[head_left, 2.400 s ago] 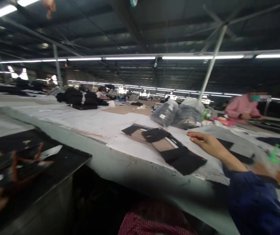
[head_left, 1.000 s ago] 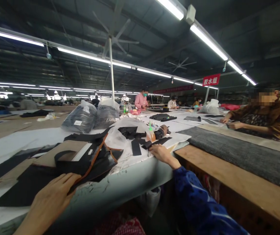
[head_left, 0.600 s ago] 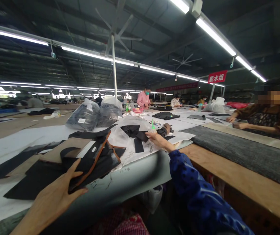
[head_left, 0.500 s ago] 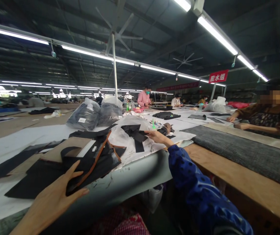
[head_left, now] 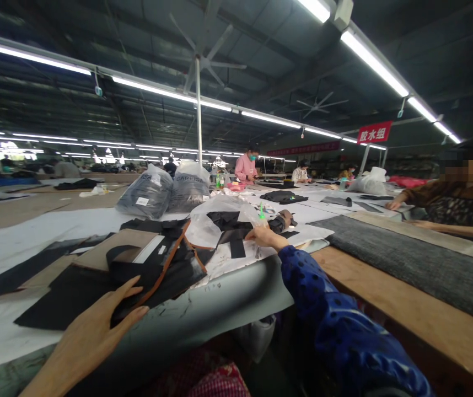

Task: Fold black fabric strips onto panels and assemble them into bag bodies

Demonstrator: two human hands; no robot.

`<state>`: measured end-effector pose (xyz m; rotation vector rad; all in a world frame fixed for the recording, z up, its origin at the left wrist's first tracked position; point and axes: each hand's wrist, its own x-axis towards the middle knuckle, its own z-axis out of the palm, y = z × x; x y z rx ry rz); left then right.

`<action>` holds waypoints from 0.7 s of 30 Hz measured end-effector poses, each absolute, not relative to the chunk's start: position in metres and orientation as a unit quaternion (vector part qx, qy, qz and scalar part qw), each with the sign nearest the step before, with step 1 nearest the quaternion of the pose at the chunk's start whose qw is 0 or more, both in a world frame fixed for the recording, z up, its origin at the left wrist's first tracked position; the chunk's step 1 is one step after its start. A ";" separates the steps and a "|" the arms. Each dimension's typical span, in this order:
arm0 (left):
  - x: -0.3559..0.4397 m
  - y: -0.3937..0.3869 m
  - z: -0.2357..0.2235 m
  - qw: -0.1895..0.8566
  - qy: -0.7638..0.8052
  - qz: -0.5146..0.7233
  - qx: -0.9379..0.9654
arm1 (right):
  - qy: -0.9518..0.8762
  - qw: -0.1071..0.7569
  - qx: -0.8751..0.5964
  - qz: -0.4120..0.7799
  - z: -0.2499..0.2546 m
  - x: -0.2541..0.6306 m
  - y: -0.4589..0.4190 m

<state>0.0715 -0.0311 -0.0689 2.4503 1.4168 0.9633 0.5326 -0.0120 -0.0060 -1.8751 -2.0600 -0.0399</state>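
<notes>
My left hand (head_left: 100, 331) is open at the table's near edge. Its thumb and fingers are spread beside a black bag panel with orange edging (head_left: 166, 270), which lies on other black and beige pieces. Farther right, my right hand (head_left: 266, 236) has its fingers closed at the edge of a small black fabric piece (head_left: 236, 247); the fingertips are partly hidden. Right behind that hand stands a glue bottle with a green nozzle (head_left: 262, 212). A clear plastic bag (head_left: 207, 212) with black fabric lies beyond the small piece.
Two filled plastic bags (head_left: 143, 193) stand behind the panels on the white-covered table (head_left: 75, 220). To the right, dark grey cloth (head_left: 402, 253) lies along a wooden board (head_left: 356, 281). A co-worker (head_left: 455, 204) sits at the far right; another person in pink (head_left: 245, 168) works farther back.
The view has swung right from the earliest frame. My left hand has let go of the edged panel and spread its fingers. My right hand has shifted a small black piece leftward.
</notes>
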 end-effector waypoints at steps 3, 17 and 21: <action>0.070 -0.031 -0.070 0.086 0.472 0.327 0.814 | -0.744 0.185 -0.642 -0.015 -0.009 0.526 0.000; 0.066 -0.033 -0.079 0.121 0.475 0.352 0.798 | -0.415 0.315 -0.842 -0.137 0.012 0.611 -0.062; 0.066 -0.034 -0.080 0.127 0.470 0.353 0.799 | -0.438 0.288 -0.842 -0.126 -0.001 0.634 -0.074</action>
